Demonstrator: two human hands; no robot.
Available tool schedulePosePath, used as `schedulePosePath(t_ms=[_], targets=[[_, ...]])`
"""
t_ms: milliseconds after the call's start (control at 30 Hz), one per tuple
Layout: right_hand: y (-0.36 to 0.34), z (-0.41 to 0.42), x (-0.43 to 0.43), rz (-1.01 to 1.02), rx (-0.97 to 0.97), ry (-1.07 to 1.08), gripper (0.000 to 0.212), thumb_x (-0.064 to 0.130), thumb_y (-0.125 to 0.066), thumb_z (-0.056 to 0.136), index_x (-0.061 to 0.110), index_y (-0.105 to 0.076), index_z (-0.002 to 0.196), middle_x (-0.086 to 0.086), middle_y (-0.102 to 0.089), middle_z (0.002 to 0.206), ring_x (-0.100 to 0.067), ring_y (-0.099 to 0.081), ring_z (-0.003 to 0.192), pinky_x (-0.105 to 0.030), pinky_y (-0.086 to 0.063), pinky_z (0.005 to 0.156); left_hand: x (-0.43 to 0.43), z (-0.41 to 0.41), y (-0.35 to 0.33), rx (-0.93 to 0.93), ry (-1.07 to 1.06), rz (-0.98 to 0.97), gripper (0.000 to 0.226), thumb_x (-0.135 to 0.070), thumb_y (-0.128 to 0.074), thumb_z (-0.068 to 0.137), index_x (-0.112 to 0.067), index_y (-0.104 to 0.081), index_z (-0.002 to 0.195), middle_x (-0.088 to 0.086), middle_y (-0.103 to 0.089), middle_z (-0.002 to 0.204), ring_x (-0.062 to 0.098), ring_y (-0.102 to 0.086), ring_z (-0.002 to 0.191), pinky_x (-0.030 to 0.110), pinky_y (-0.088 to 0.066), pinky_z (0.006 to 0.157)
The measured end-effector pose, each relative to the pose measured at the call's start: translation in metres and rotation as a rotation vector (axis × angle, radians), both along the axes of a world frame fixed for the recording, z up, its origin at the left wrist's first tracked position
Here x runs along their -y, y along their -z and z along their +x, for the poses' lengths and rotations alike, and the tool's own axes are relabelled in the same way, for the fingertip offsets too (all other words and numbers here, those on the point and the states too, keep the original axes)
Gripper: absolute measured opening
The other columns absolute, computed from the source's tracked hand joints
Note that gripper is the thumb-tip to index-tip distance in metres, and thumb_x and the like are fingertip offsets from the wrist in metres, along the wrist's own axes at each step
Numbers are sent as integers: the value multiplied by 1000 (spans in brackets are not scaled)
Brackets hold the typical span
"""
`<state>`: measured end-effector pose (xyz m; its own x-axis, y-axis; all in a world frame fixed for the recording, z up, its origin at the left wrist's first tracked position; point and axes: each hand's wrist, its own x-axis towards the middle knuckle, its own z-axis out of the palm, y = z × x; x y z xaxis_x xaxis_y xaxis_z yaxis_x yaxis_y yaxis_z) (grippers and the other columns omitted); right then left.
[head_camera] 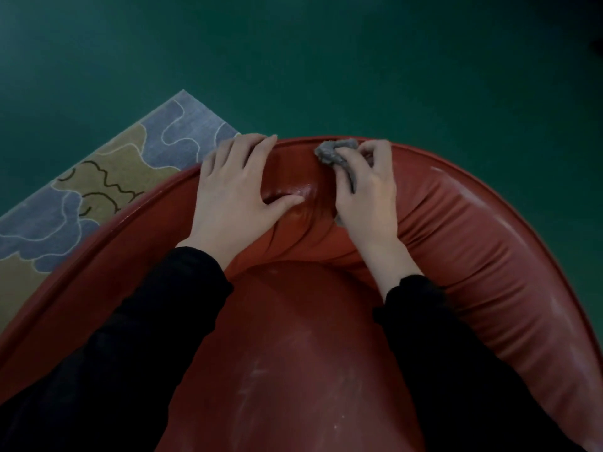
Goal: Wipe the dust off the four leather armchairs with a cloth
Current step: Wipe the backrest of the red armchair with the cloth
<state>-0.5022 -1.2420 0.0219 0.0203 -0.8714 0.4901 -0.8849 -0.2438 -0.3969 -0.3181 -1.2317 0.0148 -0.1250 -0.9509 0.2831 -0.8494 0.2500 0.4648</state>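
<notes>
A: Largest first. Dark green floor all round. One red leather armchair seen from above, curved back at the far side. A blue and olive patterned rug runs under its left side.

B: The person?

A: Black sleeves, both arms reaching across the seat to the top of the back. Left hand lies on the padded back roll, fingers close together with tips at the rim, thumb spread wide and pressing a dent into the leather.

B: And the rag?

A: A grey crumpled cloth, bunched at the rim, centre of the back. Right hand pinches it between thumb and curled fingers; most of it sticks out to the left of the fingertips.

B: So which way does the wipe go?

A: Judgement only: to the right. The roll's long axis follows the curve of the rim, away and down from the right hand. Pale streaks, likely dust, show on that stretch, and the right hand is the nearer one. More pale marks on the seat, nearer the body.

B: The left hand's part?

A: Bracing, probably.
</notes>
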Motion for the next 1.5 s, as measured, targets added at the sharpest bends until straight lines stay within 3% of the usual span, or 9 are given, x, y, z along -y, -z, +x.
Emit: schedulePosePath(t_ms=[233,467,667,767,867,1000,1300,1400,1500], targets=[[2,-60,-18,-55,30,354,21,2,-59,86,-2,-67,105,-22,-51,102,-31,-55,92,-31,-46,83,30,-53,-1,-3,177,-32,80,-62,-65,77,-12,-50,137,5,-51,135,27,-43,128,42,-28,108],[-2,-16,8,-19,-40,28,17,5,-58,90,-1,-67,103,-19,-52,98,-30,-55,89,-32,-47,74,35,-54,9,25,162,-78,76,-58,-69,71,-15,-55,133,1,-53,131,25,-44,121,34,-25,102],[-12,-86,-1,-1,-82,297,22,0,-54,85,0,-66,103,-22,-50,101,-35,-54,92,-34,-43,88,35,-54,8,2,150,-45,79,-63,-67,72,-18,-53,135,-1,-51,133,22,-43,125,36,-23,108],[-18,-96,-2,71,-50,431,23,2,-54,87,-2,-65,107,-22,-48,105,-34,-53,95,-28,-39,88,36,-55,8,-13,141,-42,79,-62,-70,71,-18,-53,135,-1,-51,132,23,-43,125,35,-22,108],[-23,-70,12,23,4,275,20,-1,-57,82,2,-69,99,-21,-51,100,-29,-54,92,-19,-36,87,36,-55,8,-20,137,-37,79,-61,-72,70,-18,-54,134,-1,-52,131,23,-43,124,35,-22,107],[-15,-34,23,60,-55,34,15,3,-59,86,-1,-67,98,-19,-50,97,-31,-55,89,-33,-46,79,36,-56,9,-9,132,-53,78,-60,-72,68,-18,-55,132,0,-53,130,23,-45,122,34,-23,105],[-24,-87,9,116,-120,314,20,2,-53,85,-2,-65,100,-22,-47,101,-36,-52,91,-35,-42,84,35,-56,6,-13,138,-27,79,-61,-71,71,-18,-54,134,0,-52,132,23,-44,125,35,-22,108],[-24,-74,15,96,-71,305,15,2,-56,84,-2,-66,95,-20,-47,100,-32,-53,87,-29,-40,81,34,-57,6,-14,134,-31,79,-60,-72,70,-17,-54,134,1,-52,131,24,-44,124,37,-25,107],[-18,-65,13,82,-43,193,15,3,-58,86,-2,-66,98,-21,-48,100,-32,-55,87,-33,-46,81,33,-59,5,-7,130,-38,80,-60,-72,69,-16,-53,134,2,-52,130,25,-44,124,40,-27,107]])
